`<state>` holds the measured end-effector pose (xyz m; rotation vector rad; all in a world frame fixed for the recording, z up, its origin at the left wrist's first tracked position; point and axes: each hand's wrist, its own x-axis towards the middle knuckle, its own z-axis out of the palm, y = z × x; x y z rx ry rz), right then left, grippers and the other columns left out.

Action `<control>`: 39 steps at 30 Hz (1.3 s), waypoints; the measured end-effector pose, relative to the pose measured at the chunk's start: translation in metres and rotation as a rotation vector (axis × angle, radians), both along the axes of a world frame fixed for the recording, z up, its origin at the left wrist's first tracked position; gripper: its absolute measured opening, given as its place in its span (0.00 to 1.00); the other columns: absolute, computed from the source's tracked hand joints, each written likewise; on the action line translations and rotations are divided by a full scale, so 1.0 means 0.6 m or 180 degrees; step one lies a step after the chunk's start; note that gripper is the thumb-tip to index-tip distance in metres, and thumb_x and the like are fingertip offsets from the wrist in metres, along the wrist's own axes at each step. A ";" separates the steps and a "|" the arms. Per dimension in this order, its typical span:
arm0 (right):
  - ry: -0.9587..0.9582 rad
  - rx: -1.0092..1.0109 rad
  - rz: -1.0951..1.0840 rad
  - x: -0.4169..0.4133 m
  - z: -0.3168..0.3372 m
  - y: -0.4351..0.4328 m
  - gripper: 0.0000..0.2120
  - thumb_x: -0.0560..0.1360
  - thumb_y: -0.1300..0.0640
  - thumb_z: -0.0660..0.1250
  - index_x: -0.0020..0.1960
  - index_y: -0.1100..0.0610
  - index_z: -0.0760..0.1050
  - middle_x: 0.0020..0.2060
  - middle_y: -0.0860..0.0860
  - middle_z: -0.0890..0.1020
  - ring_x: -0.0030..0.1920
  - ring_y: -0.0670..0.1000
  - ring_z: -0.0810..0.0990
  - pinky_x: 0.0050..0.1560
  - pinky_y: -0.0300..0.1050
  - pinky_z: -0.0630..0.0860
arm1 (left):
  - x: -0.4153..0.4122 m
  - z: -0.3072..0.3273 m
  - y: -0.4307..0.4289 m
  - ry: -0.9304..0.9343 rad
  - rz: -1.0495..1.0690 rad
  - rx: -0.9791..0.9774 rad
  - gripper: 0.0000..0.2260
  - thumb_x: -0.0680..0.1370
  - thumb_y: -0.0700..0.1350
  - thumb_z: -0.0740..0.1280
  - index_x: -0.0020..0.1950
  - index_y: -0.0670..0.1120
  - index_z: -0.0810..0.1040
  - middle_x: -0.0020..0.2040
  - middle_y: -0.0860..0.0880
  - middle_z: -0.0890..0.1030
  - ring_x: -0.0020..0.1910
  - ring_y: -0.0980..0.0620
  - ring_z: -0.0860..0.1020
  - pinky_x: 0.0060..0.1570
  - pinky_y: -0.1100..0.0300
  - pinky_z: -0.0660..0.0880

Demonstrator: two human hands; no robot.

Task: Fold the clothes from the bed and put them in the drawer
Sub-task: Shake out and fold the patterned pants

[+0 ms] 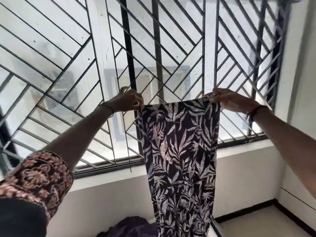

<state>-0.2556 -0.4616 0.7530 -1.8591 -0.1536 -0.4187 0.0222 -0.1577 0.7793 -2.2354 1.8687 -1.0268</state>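
Beyond the patterned sleeve (39,177), left hand (130,101) and right hand (227,101) each pinch a top corner of the leaf-print garment (179,151), raised level before the window grille (68,65), long axis hanging straight down between them.

Bright daylight comes through the barred window (153,48) from nine round to three o'clock, backlighting everything. The leaf-print garment (179,151) at six o'clock reads dark against the glare, its pattern sharp. Motion blur smears the bars at one to two o'clock. Wide-angle distortion bends straight lines near the outer edges.
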 end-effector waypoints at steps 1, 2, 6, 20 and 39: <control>-0.0026 0.0044 0.0059 0.003 -0.003 0.000 0.16 0.56 0.48 0.82 0.35 0.52 0.77 0.38 0.47 0.83 0.42 0.45 0.80 0.46 0.37 0.74 | 0.006 -0.003 0.002 0.0117 0.0098 0.0058 0.08 0.77 0.50 0.67 0.52 0.50 0.81 0.59 0.55 0.78 0.65 0.52 0.71 0.68 0.40 0.52; -0.0037 0.0107 0.0129 0.003 -0.004 0.004 0.16 0.56 0.47 0.82 0.35 0.52 0.77 0.34 0.46 0.81 0.38 0.44 0.79 0.42 0.36 0.75 | 0.008 -0.005 0.005 0.0234 0.0142 0.0073 0.09 0.77 0.50 0.66 0.54 0.50 0.81 0.61 0.55 0.78 0.67 0.52 0.69 0.69 0.38 0.49; 0.0110 0.0153 0.0200 0.003 -0.007 0.016 0.12 0.58 0.51 0.81 0.32 0.52 0.78 0.30 0.45 0.80 0.33 0.43 0.78 0.37 0.33 0.75 | 0.009 -0.006 0.021 0.0275 0.0352 0.0127 0.11 0.79 0.49 0.64 0.58 0.49 0.80 0.65 0.54 0.74 0.71 0.54 0.65 0.70 0.37 0.42; 0.0126 -0.0265 0.0256 0.002 -0.044 0.039 0.23 0.80 0.66 0.52 0.37 0.53 0.80 0.36 0.45 0.81 0.39 0.42 0.79 0.42 0.34 0.74 | 0.008 -0.052 0.035 -0.1341 0.0290 0.0533 0.26 0.79 0.62 0.44 0.45 0.50 0.78 0.43 0.55 0.77 0.46 0.56 0.80 0.70 0.38 0.52; 0.0664 -0.1542 -0.0375 -0.018 -0.105 0.029 0.07 0.74 0.54 0.68 0.40 0.57 0.80 0.33 0.48 0.80 0.31 0.42 0.75 0.31 0.31 0.68 | -0.030 -0.074 -0.010 0.1978 -0.0715 -0.0639 0.20 0.72 0.31 0.70 0.37 0.54 0.66 0.32 0.57 0.72 0.30 0.66 0.72 0.33 0.71 0.65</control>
